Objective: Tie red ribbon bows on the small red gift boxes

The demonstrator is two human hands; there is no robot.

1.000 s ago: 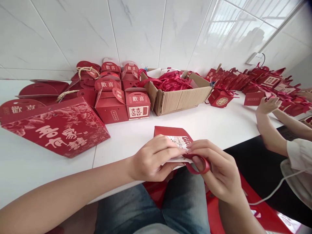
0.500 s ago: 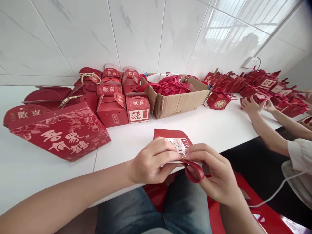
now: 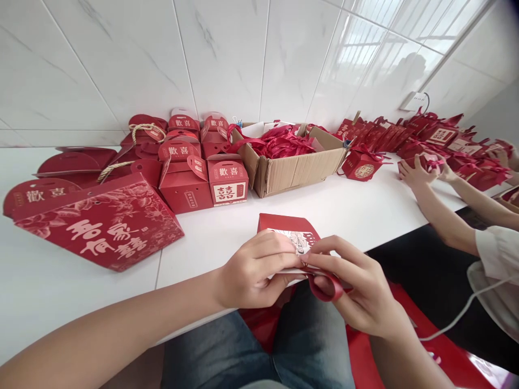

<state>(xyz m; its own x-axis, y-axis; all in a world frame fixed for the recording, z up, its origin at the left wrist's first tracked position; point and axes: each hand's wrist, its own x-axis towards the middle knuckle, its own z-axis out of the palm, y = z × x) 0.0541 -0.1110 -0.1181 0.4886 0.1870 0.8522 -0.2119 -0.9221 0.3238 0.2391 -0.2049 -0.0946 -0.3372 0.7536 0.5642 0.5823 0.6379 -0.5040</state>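
A small red gift box (image 3: 284, 222) with a white printed picture lies at the table's front edge, partly covered by my hands. My left hand (image 3: 261, 265) grips its near edge, fingers on top and thumb underneath. A red ribbon (image 3: 326, 286) loops out below that edge. My right hand (image 3: 357, 278) pinches at the top of the same edge beside my left fingertips, with the ribbon loop between its thumb and fingers. Where exactly the ribbon meets the box is hidden by the fingertips.
A cardboard box (image 3: 300, 175) of red ribbons stands against the wall. Red gift boxes (image 3: 184, 183) are grouped left of it, with a larger red bag (image 3: 101, 227) in front. Ribboned boxes (image 3: 365, 163) crowd the right, where a co-worker's hands (image 3: 419, 172) hold one.
My right fingertips have shifted slightly left along the box edge. The ribbon loop has moved a little right. My left hand keeps its grip.
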